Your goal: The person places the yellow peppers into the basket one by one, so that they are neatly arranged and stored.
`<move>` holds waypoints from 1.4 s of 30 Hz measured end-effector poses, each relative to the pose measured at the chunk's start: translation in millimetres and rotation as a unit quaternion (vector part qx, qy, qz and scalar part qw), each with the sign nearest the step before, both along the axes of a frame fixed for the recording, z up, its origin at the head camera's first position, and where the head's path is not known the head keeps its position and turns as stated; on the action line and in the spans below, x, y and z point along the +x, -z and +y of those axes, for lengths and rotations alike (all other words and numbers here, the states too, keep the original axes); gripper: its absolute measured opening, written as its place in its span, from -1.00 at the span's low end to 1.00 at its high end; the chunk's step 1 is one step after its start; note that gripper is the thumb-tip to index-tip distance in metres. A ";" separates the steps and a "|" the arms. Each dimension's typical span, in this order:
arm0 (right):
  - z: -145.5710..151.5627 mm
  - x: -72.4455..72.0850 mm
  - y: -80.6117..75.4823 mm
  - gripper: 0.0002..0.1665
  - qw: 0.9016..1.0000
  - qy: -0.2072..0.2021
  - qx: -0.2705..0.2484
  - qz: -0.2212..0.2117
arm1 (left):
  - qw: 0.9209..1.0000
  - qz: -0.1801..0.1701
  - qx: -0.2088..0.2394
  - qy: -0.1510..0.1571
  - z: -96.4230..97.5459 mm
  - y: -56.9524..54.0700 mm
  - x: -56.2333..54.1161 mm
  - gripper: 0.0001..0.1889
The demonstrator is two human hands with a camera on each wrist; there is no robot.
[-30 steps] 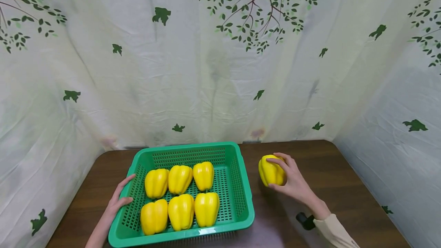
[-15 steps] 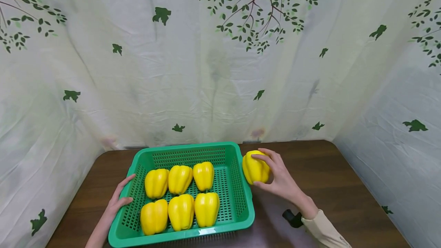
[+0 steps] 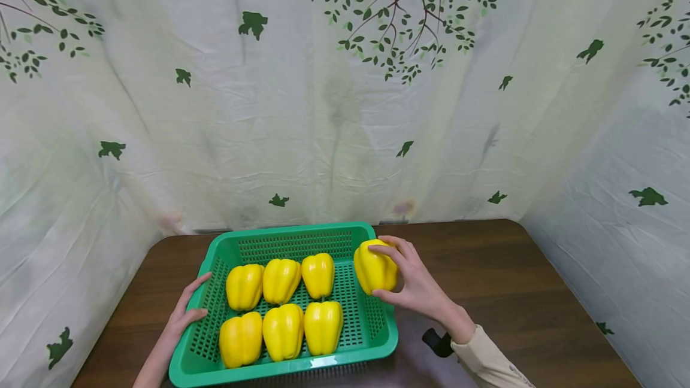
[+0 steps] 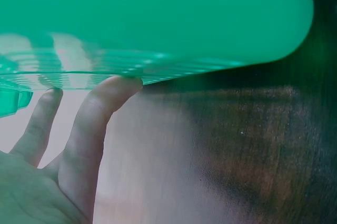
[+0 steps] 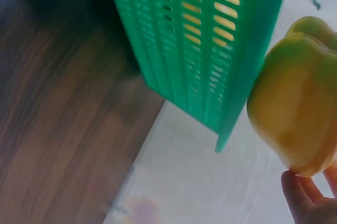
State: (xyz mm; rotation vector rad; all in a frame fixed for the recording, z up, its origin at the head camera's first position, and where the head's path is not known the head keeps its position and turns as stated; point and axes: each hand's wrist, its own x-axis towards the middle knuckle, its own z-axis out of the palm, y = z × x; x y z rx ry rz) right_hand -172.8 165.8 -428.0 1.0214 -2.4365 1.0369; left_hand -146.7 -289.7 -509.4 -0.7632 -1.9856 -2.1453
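Observation:
My right hand [image 3: 417,286] grips a yellow bell pepper [image 3: 372,271] between thumb and fingers, above the right rim of a green perforated basket [image 3: 291,367]. In the right wrist view the held bell pepper [image 5: 295,108] appears beside the basket's slotted wall [image 5: 184,40], with fingertips [image 5: 295,190] at its lower end. Inside the basket lie several more yellow bell peppers [image 3: 283,331] in two rows. Along the basket's left side rests my left hand [image 3: 180,319], its fingers extended. The left wrist view has fingers [image 4: 87,134] touching the basket wall [image 4: 158,19] from outside.
The basket stands on a dark brown wooden table [image 3: 517,292]. Behind and at both sides hangs a pale curtain [image 3: 334,136] printed with leaves. A black strap piece [image 3: 438,342] sits at the right wrist, by a beige sleeve [image 3: 487,358].
My right hand has carried the bell pepper leftward, from over the table beside the basket to above its right rim. My left hand and the basket have stayed put.

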 end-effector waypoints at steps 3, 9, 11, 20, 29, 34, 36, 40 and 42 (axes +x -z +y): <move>-6.4 0.6 1.5 -0.18 1.000 -0.007 0.009 -0.005 | 1.000 -0.001 0.002 -0.002 0.4 -0.1 -0.1 -0.25; -17.7 1.2 5.2 -0.16 0.999 -0.014 0.032 -0.019 | 1.000 -0.013 -0.004 -0.005 0.1 -0.9 1.4 -0.26; -21.2 1.1 7.3 -0.16 0.999 -0.014 0.040 -0.019 | 1.000 -0.011 -0.004 -0.003 0.0 -1.0 1.4 -0.26; -33.6 1.0 17.4 -0.19 0.997 -0.008 0.072 -0.036 | 1.000 0.005 -0.004 -0.007 0.1 -0.7 -0.2 -0.24; -38.8 0.1 21.4 -0.19 0.993 -0.013 0.098 -0.061 | 1.000 0.012 0.005 -0.001 0.4 0.1 -1.7 -0.23; -40.7 -1.6 24.0 -0.21 0.991 -0.009 0.123 -0.056 | 1.000 0.013 0.008 0.004 0.5 0.0 -1.7 -0.23; -41.4 -2.2 24.8 -0.22 0.990 -0.009 0.134 -0.053 | 1.000 0.007 0.006 0.002 0.6 -0.6 -0.8 -0.24; -43.0 -3.4 26.7 -0.22 0.987 -0.008 0.154 -0.039 | 1.000 -0.023 -0.007 -0.007 0.2 -2.3 2.6 -0.27; -44.0 -4.2 28.0 -0.22 0.986 -0.007 0.164 -0.029 | 0.999 -0.043 -0.020 -0.015 -0.1 -3.8 4.6 -0.29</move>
